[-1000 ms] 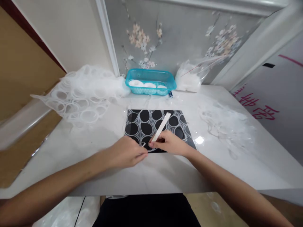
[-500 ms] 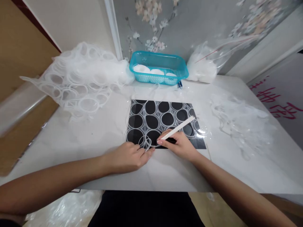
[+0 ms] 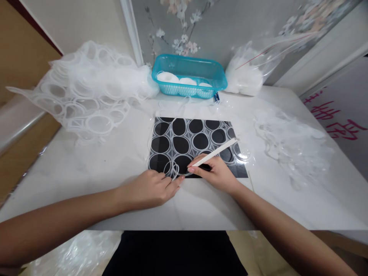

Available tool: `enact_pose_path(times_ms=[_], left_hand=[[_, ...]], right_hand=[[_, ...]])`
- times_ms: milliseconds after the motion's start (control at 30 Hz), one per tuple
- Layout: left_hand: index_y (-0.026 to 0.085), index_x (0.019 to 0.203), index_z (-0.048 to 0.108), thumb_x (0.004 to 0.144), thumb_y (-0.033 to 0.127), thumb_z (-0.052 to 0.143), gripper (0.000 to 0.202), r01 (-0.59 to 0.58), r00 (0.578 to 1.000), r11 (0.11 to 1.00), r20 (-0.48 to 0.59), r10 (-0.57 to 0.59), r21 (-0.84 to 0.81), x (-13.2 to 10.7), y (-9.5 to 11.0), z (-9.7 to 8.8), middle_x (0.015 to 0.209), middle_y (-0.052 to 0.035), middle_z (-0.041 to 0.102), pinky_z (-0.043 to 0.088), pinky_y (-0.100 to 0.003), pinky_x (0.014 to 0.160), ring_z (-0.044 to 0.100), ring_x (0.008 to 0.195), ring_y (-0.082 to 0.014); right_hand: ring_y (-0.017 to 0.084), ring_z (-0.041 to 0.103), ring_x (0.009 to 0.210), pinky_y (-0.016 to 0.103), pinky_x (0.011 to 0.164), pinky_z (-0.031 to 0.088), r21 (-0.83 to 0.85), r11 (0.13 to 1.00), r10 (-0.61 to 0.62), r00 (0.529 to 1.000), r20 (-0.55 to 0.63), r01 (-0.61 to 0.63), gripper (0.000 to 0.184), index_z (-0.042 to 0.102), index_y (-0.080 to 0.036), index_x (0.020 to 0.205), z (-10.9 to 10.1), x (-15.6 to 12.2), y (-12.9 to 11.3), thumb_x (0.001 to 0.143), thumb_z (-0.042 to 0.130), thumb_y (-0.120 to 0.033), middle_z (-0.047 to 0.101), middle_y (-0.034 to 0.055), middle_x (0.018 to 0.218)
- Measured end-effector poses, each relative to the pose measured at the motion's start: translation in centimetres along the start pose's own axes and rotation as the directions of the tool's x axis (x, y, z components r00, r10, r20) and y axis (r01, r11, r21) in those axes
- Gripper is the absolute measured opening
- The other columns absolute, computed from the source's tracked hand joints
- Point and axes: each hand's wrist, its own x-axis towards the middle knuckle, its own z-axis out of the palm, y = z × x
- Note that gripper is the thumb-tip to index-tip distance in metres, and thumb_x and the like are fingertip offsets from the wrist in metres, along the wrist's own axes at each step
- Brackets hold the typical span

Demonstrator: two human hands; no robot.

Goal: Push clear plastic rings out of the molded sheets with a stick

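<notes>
**Stick slanted, panel steadied**

My right hand (image 3: 214, 172) pinches a white stick (image 3: 215, 152) like a pen, probably for fine control, its lower end over the dark ring-patterned panel (image 3: 240, 171). My left hand (image 3: 153, 188) lies near it, knuckles bent, forefinger at the panel's near edge, seemingly bracing; whether it grips the thin white loop (image 3: 177, 169) I cannot tell. The panel lies flat on the desk (image 3: 115, 163), in front of the blue basket (image 3: 189, 58).

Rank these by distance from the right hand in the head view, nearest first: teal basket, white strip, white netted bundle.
1. White strip: gripped in the right hand itself.
2. Teal basket: ahead, slightly left.
3. White netted bundle: far over to the left.
</notes>
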Motion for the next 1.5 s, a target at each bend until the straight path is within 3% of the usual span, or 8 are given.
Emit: enact_pose_path(times_ms=[300,467,700,967,1133,1267,1367,1500], left_hand=[[0.005,0.120,0.058,0.100,0.026,0.046,0.031,0.119,0.993,0.992,0.033,-0.117,-0.046,-0.2,0.4,0.6,0.059,0.0022,0.063,0.034,-0.030,0.041,0.058,0.047,-0.0150],[0.005,0.120,0.058,0.100,0.025,0.045,0.031,0.127,0.991,0.990,0.052,-0.124,-0.065,-0.2,0.4,0.8,0.059,0.0021,0.064,0.034,-0.031,0.040,0.058,0.047,-0.0159],[0.006,0.122,0.056,0.100,0.026,0.046,0.031,0.126,0.992,0.990,0.038,-0.124,-0.067,-0.4,0.3,0.9,0.058,0.0013,0.063,0.032,-0.029,0.042,0.058,0.047,-0.0150],[0.004,0.124,0.054,0.100,0.025,0.046,0.033,0.110,0.993,0.993,0.041,-0.109,-0.033,-0.2,0.6,0.8,0.063,-0.0003,0.065,0.035,-0.030,0.041,0.058,0.047,-0.0160],[0.003,0.125,0.053,0.099,0.021,0.047,0.032,0.094,0.994,0.995,0.057,-0.092,-0.030,-0.2,0.7,0.7,0.061,-0.0008,0.064,0.035,-0.029,0.040,0.059,0.048,-0.0164],[0.001,0.126,0.052,0.098,0.017,0.046,0.032,0.089,0.992,0.993,0.100,-0.081,-0.076,-0.2,1.1,0.7,0.062,-0.0025,0.065,0.038,-0.029,0.041,0.061,0.050,-0.0180],[0.003,0.127,0.054,0.099,0.024,0.043,0.036,0.210,0.969,0.957,0.174,-0.176,-0.201,0.0,1.5,0.7,0.064,-0.0043,0.067,0.042,-0.031,0.043,0.063,0.051,-0.0207],[0.012,0.125,0.059,0.096,0.033,0.048,0.037,0.426,0.895,0.834,0.303,-0.329,-0.351,0.5,1.7,0.4,0.061,-0.0028,0.067,0.045,-0.032,0.049,0.065,0.053,-0.0225]], right_hand=[[0.020,0.070,0.086,0.033,0.080,0.054,-0.016,1.000,-0.026,1.000,-0.017,0.025,0.012,0.074,-0.023,0.084,0.1,-0.1,0.1,0.086,0.068,-0.033,0.076,0.0040,0.089],[0.020,0.070,0.085,0.033,0.077,0.055,-0.023,1.000,-0.007,1.000,-0.014,0.007,0.013,0.074,-0.023,0.084,0.1,-0.1,0.1,0.087,0.066,-0.033,0.076,0.0042,0.090],[0.020,0.071,0.084,0.034,0.076,0.056,-0.054,0.996,-0.072,0.997,-0.027,0.070,0.012,0.074,-0.023,0.085,0.4,-0.1,0.4,0.088,0.066,-0.032,0.076,0.0043,0.089],[0.024,0.062,0.121,0.043,0.094,0.057,-0.221,0.934,-0.289,0.957,-0.004,0.281,0.014,0.072,-0.024,0.095,0.9,-0.8,0.9,0.093,0.059,-0.021,0.078,0.0035,0.094],[0.023,0.060,0.125,0.042,0.095,0.058,-0.279,0.896,-0.354,0.935,0.026,0.346,0.019,0.072,-0.026,0.099,1.1,-1.1,1.1,0.094,0.055,-0.017,0.078,0.0020,0.092],[0.023,0.062,0.122,0.042,0.092,0.056,-0.347,0.824,-0.467,0.884,0.033,0.448,0.021,0.071,-0.026,0.103,1.1,-1.2,1.3,0.093,0.057,-0.014,0.078,0.0025,0.096],[0.025,0.062,0.119,0.044,0.091,0.053,-0.421,0.749,-0.527,0.845,0.090,0.512,0.019,0.069,-0.026,0.104,0.9,-1.3,1.2,0.094,0.056,-0.017,0.078,0.0037,0.098],[0.025,0.062,0.116,0.045,0.091,0.050,-0.475,0.692,-0.559,0.820,0.124,0.544,0.020,0.068,-0.025,0.106,0.9,-1.3,0.8,0.098,0.049,-0.024,0.077,0.0048,0.101]])
